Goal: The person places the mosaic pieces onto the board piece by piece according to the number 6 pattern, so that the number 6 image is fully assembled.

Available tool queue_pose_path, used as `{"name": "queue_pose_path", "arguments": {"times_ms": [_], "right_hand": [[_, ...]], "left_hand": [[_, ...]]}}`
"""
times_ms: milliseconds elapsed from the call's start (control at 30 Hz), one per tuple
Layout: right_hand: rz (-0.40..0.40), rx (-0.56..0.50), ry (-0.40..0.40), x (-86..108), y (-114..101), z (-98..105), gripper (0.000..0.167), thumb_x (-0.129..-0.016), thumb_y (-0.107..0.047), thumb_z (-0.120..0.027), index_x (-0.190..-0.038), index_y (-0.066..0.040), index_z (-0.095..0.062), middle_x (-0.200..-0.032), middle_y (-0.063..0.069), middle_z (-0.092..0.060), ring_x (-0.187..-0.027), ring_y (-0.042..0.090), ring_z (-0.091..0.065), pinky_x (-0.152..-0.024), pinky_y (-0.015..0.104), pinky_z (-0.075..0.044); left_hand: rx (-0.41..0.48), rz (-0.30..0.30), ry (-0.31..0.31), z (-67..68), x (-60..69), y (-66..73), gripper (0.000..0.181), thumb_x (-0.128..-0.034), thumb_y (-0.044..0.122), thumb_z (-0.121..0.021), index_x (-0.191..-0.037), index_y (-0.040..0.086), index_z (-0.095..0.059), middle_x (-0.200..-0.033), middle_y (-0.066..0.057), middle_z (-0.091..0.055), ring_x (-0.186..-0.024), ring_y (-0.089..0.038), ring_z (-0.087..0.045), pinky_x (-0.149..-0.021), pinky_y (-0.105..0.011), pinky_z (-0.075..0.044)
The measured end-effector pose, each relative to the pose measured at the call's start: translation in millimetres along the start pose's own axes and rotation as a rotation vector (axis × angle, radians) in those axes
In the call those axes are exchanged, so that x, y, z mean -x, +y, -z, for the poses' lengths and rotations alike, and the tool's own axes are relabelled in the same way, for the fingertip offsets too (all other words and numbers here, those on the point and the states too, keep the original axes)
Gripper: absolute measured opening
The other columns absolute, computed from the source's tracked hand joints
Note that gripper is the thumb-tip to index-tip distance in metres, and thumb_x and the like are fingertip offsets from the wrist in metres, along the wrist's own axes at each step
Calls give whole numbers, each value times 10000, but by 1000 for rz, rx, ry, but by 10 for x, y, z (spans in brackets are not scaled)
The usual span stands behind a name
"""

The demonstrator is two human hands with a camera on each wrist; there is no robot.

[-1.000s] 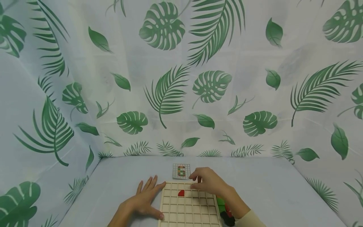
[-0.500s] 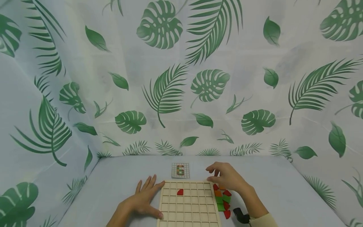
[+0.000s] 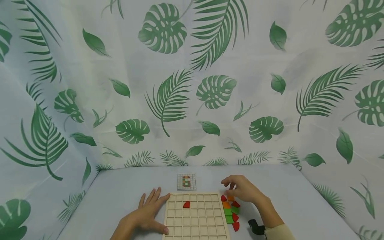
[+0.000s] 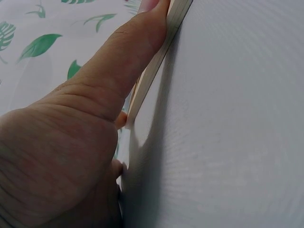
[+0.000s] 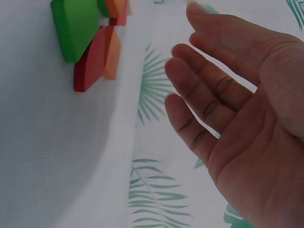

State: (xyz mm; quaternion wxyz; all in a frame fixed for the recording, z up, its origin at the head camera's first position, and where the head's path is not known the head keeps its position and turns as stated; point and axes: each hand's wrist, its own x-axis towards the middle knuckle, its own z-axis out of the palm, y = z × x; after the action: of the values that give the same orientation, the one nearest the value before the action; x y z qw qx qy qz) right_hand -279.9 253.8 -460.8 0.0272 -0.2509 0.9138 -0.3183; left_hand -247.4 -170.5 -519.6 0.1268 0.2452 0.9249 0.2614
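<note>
A wooden grid board (image 3: pixel 195 213) lies at the bottom middle of the head view, with one red quarter-round piece (image 3: pixel 186 204) in an upper cell. My left hand (image 3: pixel 145 213) is spread along the board's left side, its thumb and index fingertip at the edge. In the left wrist view the thumb (image 4: pixel 128 57) lies against the board's side (image 4: pixel 156 66). My right hand (image 3: pixel 244 190) hovers just above the back of the loose pieces beyond the board's right edge. Its fingers are loosely bent and hold nothing in the right wrist view, apart from the green piece (image 5: pixel 78 28) and red piece (image 5: pixel 90 66).
Behind the board lies a small gridded card (image 3: pixel 186 181) with a coloured figure like a 6. Red (image 3: pixel 236 226), orange (image 3: pixel 226 205) and green (image 3: pixel 229 219) pieces lie along the right edge. A black object (image 3: pixel 255 227) sits by the right wrist. Leaf-printed cloth (image 3: pixel 168 150) surrounds the table.
My right hand has moved right, from over the board's back edge near the card to above the loose pieces. My left hand stays on the board's edge. The head view has shifted slightly.
</note>
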Motion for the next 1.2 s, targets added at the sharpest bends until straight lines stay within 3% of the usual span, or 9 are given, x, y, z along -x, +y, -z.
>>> {"name": "queue_pose_path", "arguments": {"times_ms": [267, 367, 833, 1200], "right_hand": [[-171, 6, -23, 22, 138, -47, 314, -832, -117, -865, -1132, -73, -782, -991, 38, -729, -853, 176, -580, -678, 251, -529], [-201, -3, -34, 40, 157, -69, 321, -808, -155, -894, -1104, -88, -792, -964, 16, -716, -854, 188, -581, -679, 262, -527], [-137, -1, -58, 46, 288, -150, 186, -793, -101, -892, -950, -101, -794, -904, -12, -693, -815, 179, -579, -653, 261, -514], [-170, 90, -39, 0, 208, -177, 159, -820, -106, -873, -933, -137, -766, -842, -58, -652, -798, 168, -558, -692, 284, -529]], "left_hand": [[3, -17, -4, -5, -12, 3, 1244, -652, 697, -873, -1644, 198, -312, -1720, -294, -24, -1592, -518, 34, -1174, -792, 104], [3, -8, -4, -11, -8, 4, 1250, -643, 698, -877, -1643, 199, -317, -1720, -295, -30, -1591, -520, 28, -1176, -792, 98], [30, -18, -11, -28, 10, -39, 1252, -648, 682, -885, -1652, 220, -297, -1729, -273, 6, -1595, -504, 62, -1170, -780, 133], [23, -8, -5, 18, 21, -7, 1247, -648, 691, -879, -1647, 210, -310, -1727, -276, -6, -1598, -498, 58, -1182, -764, 141]]}}
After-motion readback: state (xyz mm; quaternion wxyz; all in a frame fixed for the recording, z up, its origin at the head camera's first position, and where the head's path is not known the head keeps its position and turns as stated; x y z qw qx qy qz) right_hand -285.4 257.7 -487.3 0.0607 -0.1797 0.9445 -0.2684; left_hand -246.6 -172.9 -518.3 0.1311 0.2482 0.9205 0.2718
